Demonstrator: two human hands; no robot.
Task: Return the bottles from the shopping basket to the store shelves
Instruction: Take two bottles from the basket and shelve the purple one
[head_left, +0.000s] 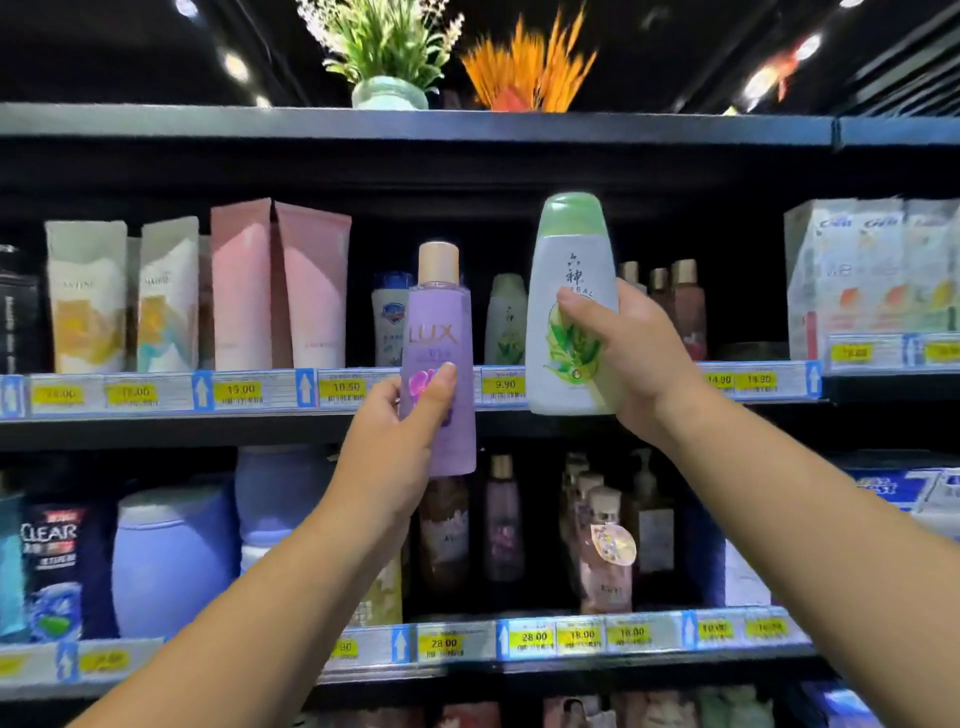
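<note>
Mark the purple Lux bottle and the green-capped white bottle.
purple Lux bottle (435, 335), head view, on its LUX lettering.
green-capped white bottle (571, 254), head view, on its upper body.

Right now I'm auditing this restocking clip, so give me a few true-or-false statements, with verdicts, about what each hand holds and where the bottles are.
1. The left hand grips a purple Lux bottle. True.
2. The right hand grips a white bottle with a green cap. True.
3. The purple Lux bottle has a green cap. False: its cap is beige.
4. The white bottle stands free on a shelf. False: the right hand holds it up in front of the shelves.
5. A green plant in a pale pot stands on top of the shelving. True.
</note>
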